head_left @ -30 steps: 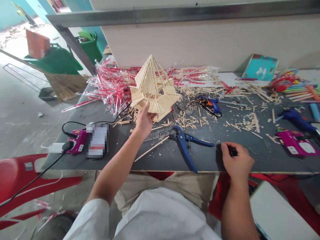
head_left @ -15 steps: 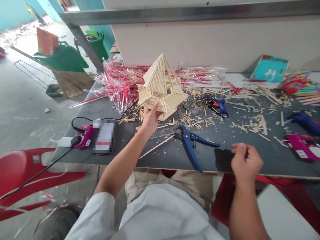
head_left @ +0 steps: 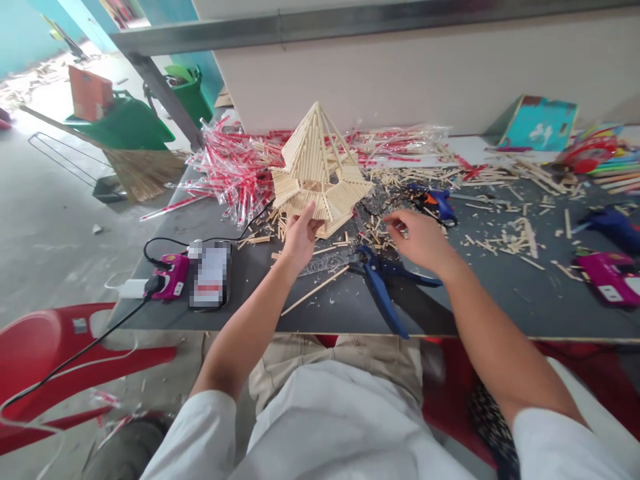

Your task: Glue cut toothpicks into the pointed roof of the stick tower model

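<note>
My left hand [head_left: 301,239] grips the near edge of a model made of pale wooden sticks [head_left: 320,160], with a pointed roof and flared panels below it. The roof's right side shows open gaps between its ribs. My right hand [head_left: 423,241] hovers right of the model, over scattered stick pieces; its fingers are loosely curved, thumb apart, and nothing shows between them. Below the hands lies a blue-handled cutter [head_left: 383,293], beside a clear ruler [head_left: 325,261] and one loose stick [head_left: 315,291].
A blue glue gun [head_left: 436,202] lies behind my right hand. Red-and-clear wrappers [head_left: 240,170] heap at the back left. A phone [head_left: 210,277] and a magenta power strip [head_left: 173,277] with cords sit at left; another magenta strip [head_left: 607,277] is at right.
My right hand has moved left and forward from the table's front edge to beside the model, opening from a closed pose. My left hand still holds the model, nearly unmoved.
</note>
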`<state>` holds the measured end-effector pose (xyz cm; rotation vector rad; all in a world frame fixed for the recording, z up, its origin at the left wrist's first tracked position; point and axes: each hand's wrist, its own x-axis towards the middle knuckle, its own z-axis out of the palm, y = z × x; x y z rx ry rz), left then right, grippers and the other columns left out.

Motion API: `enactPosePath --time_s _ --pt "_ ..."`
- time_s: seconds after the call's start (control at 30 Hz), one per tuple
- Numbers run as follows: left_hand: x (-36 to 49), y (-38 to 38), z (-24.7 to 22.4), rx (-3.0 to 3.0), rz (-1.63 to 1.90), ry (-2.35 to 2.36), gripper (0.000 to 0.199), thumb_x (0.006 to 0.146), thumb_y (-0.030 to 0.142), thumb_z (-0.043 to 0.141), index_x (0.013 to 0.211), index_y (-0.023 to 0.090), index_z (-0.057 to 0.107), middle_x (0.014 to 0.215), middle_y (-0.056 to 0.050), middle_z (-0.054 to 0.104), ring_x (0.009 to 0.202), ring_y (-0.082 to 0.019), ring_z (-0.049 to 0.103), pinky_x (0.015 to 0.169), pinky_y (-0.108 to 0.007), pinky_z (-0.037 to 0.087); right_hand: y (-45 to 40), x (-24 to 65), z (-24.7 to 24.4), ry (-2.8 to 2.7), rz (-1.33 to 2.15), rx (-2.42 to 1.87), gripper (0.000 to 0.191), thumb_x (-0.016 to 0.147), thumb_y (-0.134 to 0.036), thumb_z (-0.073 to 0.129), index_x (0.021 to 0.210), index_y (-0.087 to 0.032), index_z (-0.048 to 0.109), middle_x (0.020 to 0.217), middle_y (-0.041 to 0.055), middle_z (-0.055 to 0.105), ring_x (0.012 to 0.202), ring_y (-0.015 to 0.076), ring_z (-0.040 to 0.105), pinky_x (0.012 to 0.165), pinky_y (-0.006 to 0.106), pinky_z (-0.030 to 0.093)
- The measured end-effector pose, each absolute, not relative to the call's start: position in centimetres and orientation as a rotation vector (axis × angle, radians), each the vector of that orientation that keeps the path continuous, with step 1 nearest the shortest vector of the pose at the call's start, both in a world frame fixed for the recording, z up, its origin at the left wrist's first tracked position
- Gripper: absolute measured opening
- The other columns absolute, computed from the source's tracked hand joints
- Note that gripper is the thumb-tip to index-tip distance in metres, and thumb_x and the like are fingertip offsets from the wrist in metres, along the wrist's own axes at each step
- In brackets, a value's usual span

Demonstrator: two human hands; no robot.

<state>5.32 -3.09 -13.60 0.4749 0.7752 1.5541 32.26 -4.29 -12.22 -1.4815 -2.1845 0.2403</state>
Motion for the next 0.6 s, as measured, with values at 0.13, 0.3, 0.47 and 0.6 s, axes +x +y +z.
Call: enactPosePath --time_s 0.13,0.3,0.47,0.6 --pt "5.3 -2.9 -13.7 0.442 1.528 0.753 0.023 0.076 0.03 0.088 0.076 0.02 0.068 0.065 0.004 0.068 0.061 -0.008 0.066 0.07 -0.024 0.053 0.3 30.4 -13.4 -2.202 0.174 -1.561 0.029 0.096 -0.027 0.058 0.116 -0.012 0.073 0.113 0.0159 0.075 0.097 0.0278 0.07 0.095 0.041 0.053" --pt "4.9 -2.6 -13.8 0.416 1.494 0.725 0.02 0.075 0.025 0.087 0.081 0.018 0.07 0.075 0.0 0.075 0.065 -0.009 0.069 0.07 -0.024 0.054 3.7 28.5 -15.3 -2.228 0.141 -1.72 0.026 0.093 -0.025 0.062 0.111 -0.011 0.074 0.11 0.0184 0.074 0.105 0.0326 0.068 0.095 0.044 0.053" --pt "4.1 -2.3 -13.6 0.397 1.496 0.687 0.02 0.073 0.023 0.087 0.083 0.019 0.07 0.078 0.001 0.076 0.068 -0.009 0.069 0.066 -0.022 0.053 4.2 27.6 -15.3 -2.209 0.134 -1.902 0.024 0.095 -0.026 0.058 0.101 -0.014 0.077 0.1 0.0181 0.076 0.094 0.0318 0.071 0.086 0.042 0.054" --pt "3.5 -2.4 -12.9 0.42 1.5 0.623 0.018 0.075 0.023 0.084 0.088 0.02 0.072 0.09 -0.001 0.078 0.082 -0.012 0.074 0.071 -0.022 0.056 3.8 27.2 -14.5 -2.18 0.089 -1.988 0.028 0.097 -0.026 0.054 0.102 -0.013 0.078 0.099 0.02 0.077 0.093 0.0326 0.073 0.084 0.041 0.054"
